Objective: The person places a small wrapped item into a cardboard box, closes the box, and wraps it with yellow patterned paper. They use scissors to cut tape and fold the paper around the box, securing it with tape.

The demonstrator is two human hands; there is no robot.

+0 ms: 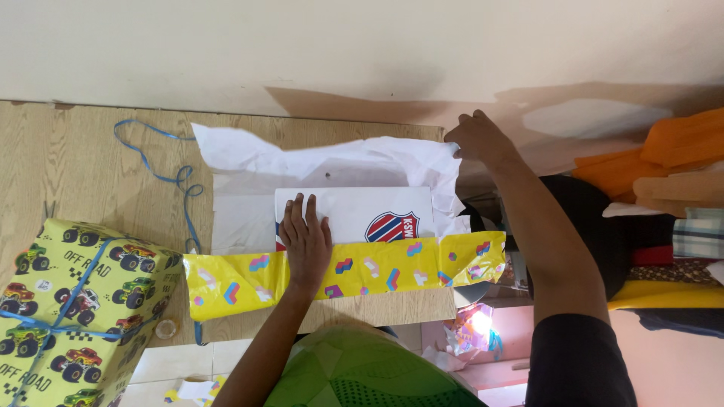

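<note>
Green mesh cloth sits lowest in frame, and above it the left hand lies flat, fingers spread, on a white cardboard box that rests on yellow patterned wrapping paper spread white-side up on the pale wooden table. Right hand pinches the paper's raised far edge. Wrapped yellow truck-print gift box with blue ribbon sits well to the left.

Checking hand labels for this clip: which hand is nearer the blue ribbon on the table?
Left. The left hand lies flat on the white box, a short way right of the blue ribbon. The right hand grips the paper's far corner, much farther off.
</note>
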